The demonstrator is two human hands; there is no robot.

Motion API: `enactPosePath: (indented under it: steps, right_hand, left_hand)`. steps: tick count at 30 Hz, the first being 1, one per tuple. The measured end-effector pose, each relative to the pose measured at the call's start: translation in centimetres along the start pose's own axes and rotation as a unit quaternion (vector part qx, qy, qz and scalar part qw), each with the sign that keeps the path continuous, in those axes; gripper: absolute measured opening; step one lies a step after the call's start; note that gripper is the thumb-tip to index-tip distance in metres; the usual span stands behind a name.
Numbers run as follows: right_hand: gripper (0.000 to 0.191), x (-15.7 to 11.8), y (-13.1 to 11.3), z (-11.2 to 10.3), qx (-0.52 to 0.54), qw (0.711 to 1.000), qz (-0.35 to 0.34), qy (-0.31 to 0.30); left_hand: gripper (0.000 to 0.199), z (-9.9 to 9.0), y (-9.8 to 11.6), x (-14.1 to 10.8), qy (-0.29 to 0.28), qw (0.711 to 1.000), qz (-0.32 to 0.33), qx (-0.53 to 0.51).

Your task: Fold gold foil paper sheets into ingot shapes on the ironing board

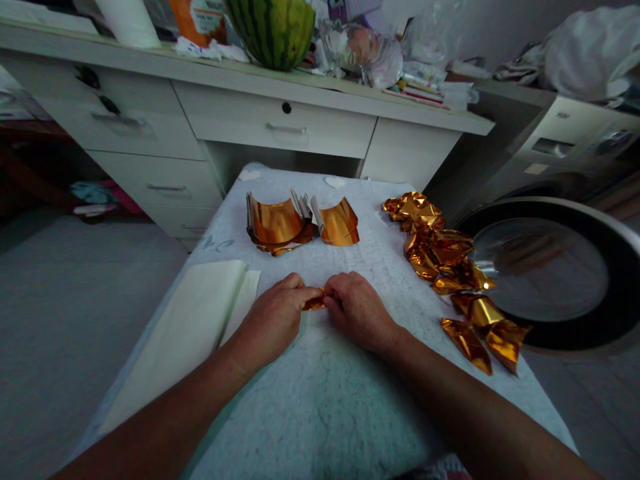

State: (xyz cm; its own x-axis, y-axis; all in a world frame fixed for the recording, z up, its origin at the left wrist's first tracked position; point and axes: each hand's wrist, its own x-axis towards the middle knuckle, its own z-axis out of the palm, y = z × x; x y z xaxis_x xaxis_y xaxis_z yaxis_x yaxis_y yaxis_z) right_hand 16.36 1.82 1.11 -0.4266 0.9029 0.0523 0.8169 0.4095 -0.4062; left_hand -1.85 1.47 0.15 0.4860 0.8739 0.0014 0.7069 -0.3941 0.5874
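My left hand [281, 308] and my right hand [356, 310] meet over the middle of the cloth-covered table [320, 387]. Between them is a small folded piece of gold foil paper [314, 304], mostly hidden by my fingers. Both hands are closed on it, the left at one end and the right at the other. Beyond my hands stand two stacks of curled gold foil sheets, a larger stack [277, 221] and a smaller stack [340, 222]. Along the right edge lie several folded gold foil pieces [440, 250] in a loose row.
White folded paper [193, 320] lies left of my left arm. A white desk [240, 123] with drawers stands behind the table, bearing half a watermelon [274, 30] and clutter. To the right, a washing machine's round door [545, 267] hangs open close to the table edge.
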Motion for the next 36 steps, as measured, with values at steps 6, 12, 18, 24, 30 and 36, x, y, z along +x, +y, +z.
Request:
enactPosePath:
  steps: [6,12,18,24,30,36]
  right_hand:
    - [0.021,0.1,-0.8,0.9,-0.064,0.997,0.032,0.026]
    - [0.031,0.2,-1.1,1.3,-0.092,0.994,0.044,0.040]
    - [0.026,0.2,-1.0,1.1,-0.072,0.996,0.043,0.035]
    - [0.023,0.2,0.0,0.4,-0.035,0.998,0.057,0.017]
    - [0.031,0.0,2.2,-0.1,-0.031,0.995,0.088,0.020]
    - [0.033,0.2,3.8,-0.8,-0.040,0.994,0.104,-0.005]
  left_hand:
    - [0.039,-0.4,0.0,0.1,-0.012,1.000,-0.008,-0.013]
    - [0.041,-1.3,-0.1,0.1,-0.040,0.999,0.006,-0.034]
    - [0.041,-1.7,-0.2,0.2,-0.063,0.998,-0.001,-0.006]
    - [0.041,-1.8,-0.3,0.4,-0.085,0.996,-0.005,0.030]
    - [0.044,-1.7,-0.7,0.3,-0.089,0.995,0.002,0.033]
    - [0.046,-1.9,-0.2,0.3,-0.099,0.994,-0.019,0.045]
